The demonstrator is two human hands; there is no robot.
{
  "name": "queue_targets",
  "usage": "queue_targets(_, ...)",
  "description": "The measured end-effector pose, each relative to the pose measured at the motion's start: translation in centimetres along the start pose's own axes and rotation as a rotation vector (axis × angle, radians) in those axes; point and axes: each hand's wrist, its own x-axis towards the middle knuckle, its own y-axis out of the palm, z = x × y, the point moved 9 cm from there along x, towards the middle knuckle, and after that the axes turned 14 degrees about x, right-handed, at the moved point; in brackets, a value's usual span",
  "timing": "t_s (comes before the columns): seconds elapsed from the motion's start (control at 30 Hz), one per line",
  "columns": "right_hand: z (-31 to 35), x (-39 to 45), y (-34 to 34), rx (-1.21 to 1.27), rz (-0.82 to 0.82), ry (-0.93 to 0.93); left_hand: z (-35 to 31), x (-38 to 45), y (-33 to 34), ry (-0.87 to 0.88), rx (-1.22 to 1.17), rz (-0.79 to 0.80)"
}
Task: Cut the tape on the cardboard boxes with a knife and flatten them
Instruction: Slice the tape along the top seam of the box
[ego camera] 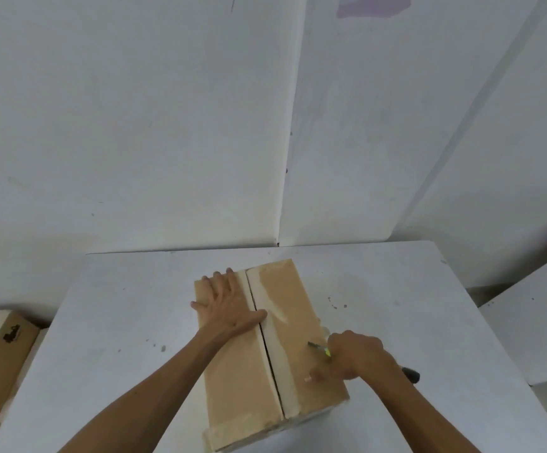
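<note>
A brown cardboard box [295, 308] stands on the white table [128, 308], its two top flaps meeting at a dark slit down the middle, with pale tape along the right flap's edge. My left hand [228, 302] lies flat on the left flap, fingers spread, thumb at the slit. My right hand [355, 354] is over the right flap near the box's right edge, closed on a knife [319, 348]. The knife has a yellow tip section and a short dark blade pointing left; its dark handle end pokes out behind my wrist.
Another cardboard box [0, 351] with a black mark sits low at the left, beside the table. White walls rise close behind the table. A white block [533, 328] stands at the right, past the table's edge.
</note>
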Motion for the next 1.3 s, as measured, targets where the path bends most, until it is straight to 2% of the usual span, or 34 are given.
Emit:
queue_targets(0.07, 1.6, 0.3, -2.9, 0.061, -0.067, -0.051, 0.6, 0.2, -0.4, 0.025, 0.028, -0.014)
queue_targets(0.13, 3.5, 0.8, -6.1, 0.093, -0.212, -0.128, 1.3, 0.4, -0.9, 0.047, 0.072, -0.039)
queue_targets(0.23, 6.6, 2.4, -8.7, -0.01, -0.365, -0.254, 1.7, 0.4, -1.2, 0.088, 0.108, -0.056)
queue_targets(0.53, 13.2, 7.6, -8.2, -0.319, -0.454, -0.524, 2.3, -0.6, -1.9, 0.119, 0.082, -0.099)
queue_targets(0.73, 15.1, 9.6, -9.3, -0.443, -0.46, -0.61, 1.9, -0.8, -1.5, 0.139, 0.12, -0.109)
queue_targets(1.07, 16.4, 11.6, -10.0, -0.545, -0.35, -0.784, 1.8, -1.0, -1.0, 0.206, 0.178, -0.076)
queue_targets(1.3, 16.9, 12.0, -10.1, -0.587, -0.333, -0.856, 2.5, -1.0, -0.9, 0.175, 0.119, -0.083)
